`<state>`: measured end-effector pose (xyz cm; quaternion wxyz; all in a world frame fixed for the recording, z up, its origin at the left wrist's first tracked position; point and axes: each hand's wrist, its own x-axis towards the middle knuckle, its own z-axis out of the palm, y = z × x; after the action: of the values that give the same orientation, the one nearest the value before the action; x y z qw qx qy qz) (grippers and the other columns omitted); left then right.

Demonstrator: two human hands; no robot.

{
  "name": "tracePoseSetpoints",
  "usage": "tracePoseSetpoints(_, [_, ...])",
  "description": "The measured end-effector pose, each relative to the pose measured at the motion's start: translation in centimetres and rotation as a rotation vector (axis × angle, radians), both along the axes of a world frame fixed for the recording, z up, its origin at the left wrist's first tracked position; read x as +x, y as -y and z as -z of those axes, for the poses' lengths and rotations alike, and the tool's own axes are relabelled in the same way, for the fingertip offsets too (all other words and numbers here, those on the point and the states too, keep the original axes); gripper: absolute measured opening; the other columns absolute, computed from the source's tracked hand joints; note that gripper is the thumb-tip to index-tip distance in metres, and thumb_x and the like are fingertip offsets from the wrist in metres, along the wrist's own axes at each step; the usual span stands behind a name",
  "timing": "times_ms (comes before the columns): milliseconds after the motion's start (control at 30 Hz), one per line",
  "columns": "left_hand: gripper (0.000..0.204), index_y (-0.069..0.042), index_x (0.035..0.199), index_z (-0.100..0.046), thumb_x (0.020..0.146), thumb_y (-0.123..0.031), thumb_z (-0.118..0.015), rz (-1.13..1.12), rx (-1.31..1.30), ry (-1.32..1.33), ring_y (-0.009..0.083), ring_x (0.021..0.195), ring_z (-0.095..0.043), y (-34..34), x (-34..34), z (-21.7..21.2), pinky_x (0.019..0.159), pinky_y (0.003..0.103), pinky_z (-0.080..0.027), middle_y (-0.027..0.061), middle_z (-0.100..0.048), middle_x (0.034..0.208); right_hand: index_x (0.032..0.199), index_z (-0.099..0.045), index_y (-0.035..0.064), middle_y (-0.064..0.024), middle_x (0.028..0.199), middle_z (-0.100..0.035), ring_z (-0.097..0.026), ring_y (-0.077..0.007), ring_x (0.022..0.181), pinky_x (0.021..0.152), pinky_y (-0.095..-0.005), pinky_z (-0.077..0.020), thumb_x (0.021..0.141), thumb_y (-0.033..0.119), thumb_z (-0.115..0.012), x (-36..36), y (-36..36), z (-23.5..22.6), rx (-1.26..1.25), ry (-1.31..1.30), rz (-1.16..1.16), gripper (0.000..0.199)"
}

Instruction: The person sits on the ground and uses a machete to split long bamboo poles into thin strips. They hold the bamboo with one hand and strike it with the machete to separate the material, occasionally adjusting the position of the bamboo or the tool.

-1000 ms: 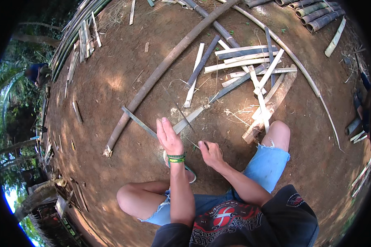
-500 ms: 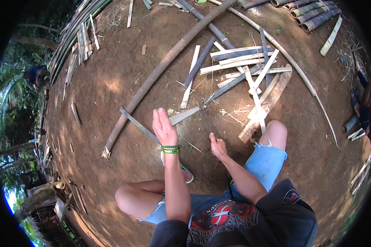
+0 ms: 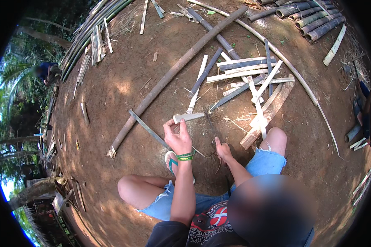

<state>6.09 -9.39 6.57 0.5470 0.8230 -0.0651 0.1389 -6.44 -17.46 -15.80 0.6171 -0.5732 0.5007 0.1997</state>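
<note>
My left hand (image 3: 178,139) is closed around the near-left end of a short, pale split bamboo piece (image 3: 191,117), thumb against its lower edge. The far end of that piece meets the upper part of a thin dark blade (image 3: 210,122), which looks like a knife. My right hand (image 3: 224,151) grips this knife low down, thumb pointing up along it; the handle is hidden in my fist. Beyond my left hand, a long flat bamboo strip (image 3: 148,129) runs from my sandal (image 3: 171,161) to a thick pole (image 3: 173,72) on the ground.
A loose pile of split bamboo strips (image 3: 245,74) lies ahead to the right, partly on a wide split length (image 3: 251,137). Cut bamboo tubes (image 3: 313,29) are stacked far right, and long green poles (image 3: 79,43) far left. Another person (image 3: 47,72) is at the left edge.
My left hand has gone from outstretched fingers to a pinch on the bamboo piece's end, moving slightly right. My right hand still grips the knife. The whole view has shifted slightly.
</note>
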Motion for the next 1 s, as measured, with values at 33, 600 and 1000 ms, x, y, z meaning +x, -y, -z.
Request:
tracePoseSetpoints(33, [0.020, 0.005, 0.101, -0.057, 0.091, -0.006, -0.070, -0.024, -0.005, 0.027, 0.0193, 0.083, -0.070, -0.1, 0.3, -0.1, 0.074, 0.032, -0.055, 0.0159, -0.069, 0.091, 0.076, -0.064, -0.0076, -0.0188, 0.067, -0.065, -0.065, -0.0284, 0.060, 0.062, -0.0437, -0.0512, 0.090, 0.070, -0.051, 0.1, 0.1, -1.1, 0.007, 0.009, -0.002, 0.080])
tracePoseSetpoints(600, [0.028, 0.002, 0.127, -0.055, 0.101, -0.009, -0.057, 0.606, -0.448, -0.002, 0.0144, 0.096, -0.065, 1.7, 4.6, -10.5, 0.087, 0.030, -0.055, 0.0093, -0.065, 0.107, 0.091, -0.069, -0.0009, -0.0021, 0.073, -0.067, -0.059, -0.0085, 0.064, 0.061, -0.0263, -0.0479, 0.087, 0.022, -0.079, 8.5, 6.4, -23.7, -0.235, 1.114, 0.092, 0.025])
tracePoseSetpoints(1000, [0.072, -0.002, 0.151, -0.031, 0.093, -0.018, -0.070, 0.662, -0.405, -0.801, 0.0243, 0.109, -0.064, -7.8, -7.8, -3.5, 0.095, 0.036, -0.050, 0.0182, -0.066, 0.118, 0.089, -0.067, -0.0039, -0.0042, 0.067, -0.065, -0.055, -0.0072, 0.050, 0.046, -0.0229, -0.0421, 0.088, 0.007, -0.073, 15.0, 8.8, -22.8, -0.090, 1.092, 0.558, 0.012])
